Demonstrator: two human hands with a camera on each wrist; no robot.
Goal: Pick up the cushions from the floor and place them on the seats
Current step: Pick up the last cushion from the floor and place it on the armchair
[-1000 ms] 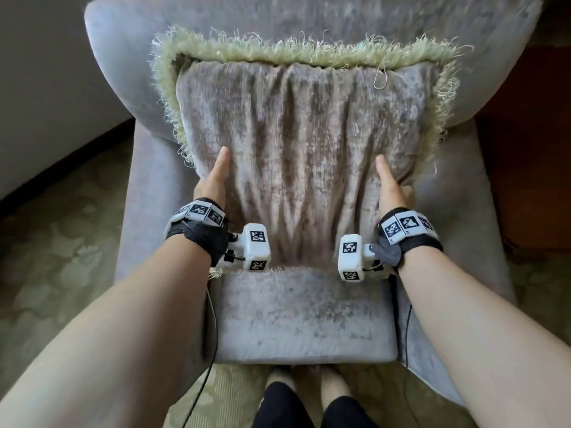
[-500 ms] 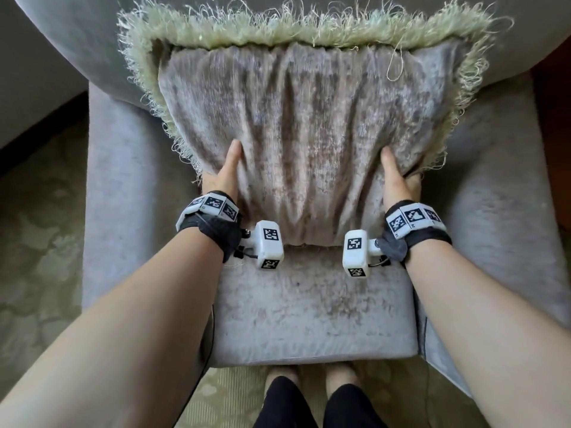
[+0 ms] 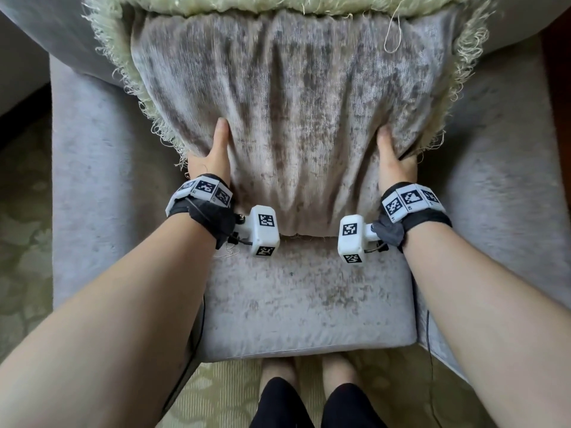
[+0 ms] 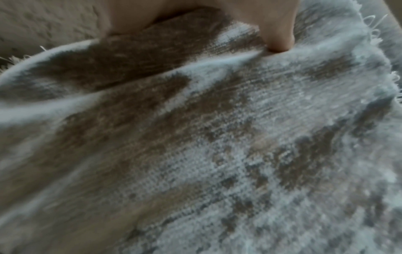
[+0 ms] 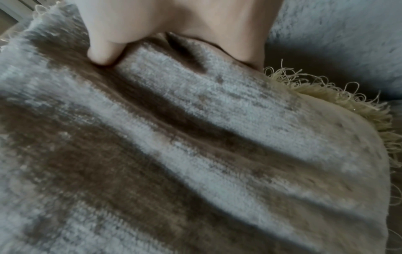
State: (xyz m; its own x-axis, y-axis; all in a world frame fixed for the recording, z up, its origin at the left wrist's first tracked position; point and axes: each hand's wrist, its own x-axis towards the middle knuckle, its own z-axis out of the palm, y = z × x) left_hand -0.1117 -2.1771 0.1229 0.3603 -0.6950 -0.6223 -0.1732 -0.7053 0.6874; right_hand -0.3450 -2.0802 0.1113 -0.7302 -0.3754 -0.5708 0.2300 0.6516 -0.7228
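Observation:
A grey-brown velvet cushion (image 3: 296, 112) with a pale green fringe stands against the backrest of a grey armchair (image 3: 92, 186), its lower edge on the seat pad (image 3: 302, 298). My left hand (image 3: 213, 156) grips its lower left side, thumb on the front face and fingers hidden behind. My right hand (image 3: 392, 156) grips the lower right side the same way. In the left wrist view the thumb (image 4: 278, 34) presses into the cushion (image 4: 217, 137). The right wrist view has the thumb (image 5: 104, 51) dug into the cushion (image 5: 195, 137) fabric beside the fringe (image 5: 348, 103).
The armchair's arms (image 3: 500, 186) rise on both sides of the seat. Patterned green carpet (image 3: 24, 242) lies around the chair. My feet (image 3: 309, 372) stand at the chair's front edge. A dark wooden surface (image 3: 559, 88) shows at the far right.
The cushion and both hands have moved further back toward the backrest, and the view has closed in on the chair. Both grips on the cushion are unchanged.

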